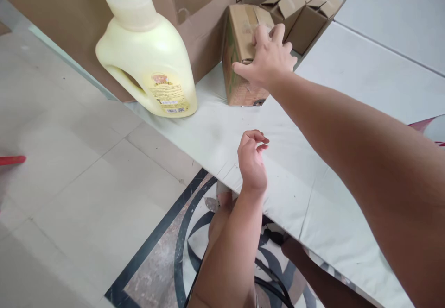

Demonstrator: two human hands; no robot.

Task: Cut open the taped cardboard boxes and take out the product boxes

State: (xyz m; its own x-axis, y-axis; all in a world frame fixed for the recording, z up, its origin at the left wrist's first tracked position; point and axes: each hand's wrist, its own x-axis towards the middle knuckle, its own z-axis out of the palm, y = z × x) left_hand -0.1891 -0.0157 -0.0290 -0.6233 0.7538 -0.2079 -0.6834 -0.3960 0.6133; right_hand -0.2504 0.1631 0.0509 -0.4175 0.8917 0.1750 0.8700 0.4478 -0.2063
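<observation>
My right hand (269,57) reaches over a small brown cardboard box (239,83) that stands upright on the white-covered table. Its thumb lies at the box's near left edge and the bent fingers spread across the top, so the hand is closed over the box. Below it, my left hand (253,162) hovers near the table's front edge, loosely curled with gaps between the fingers and nothing visible in it. A large pale yellow jug (167,53) with a whitish cap and a printed label stands left of the box.
Two more small cardboard boxes (313,21) stand behind my right hand. A big carton (205,30) rises behind the jug and box. The white table surface (288,178) runs diagonally along the tiled floor (83,201). A red stick-like object (12,160) enters at far left.
</observation>
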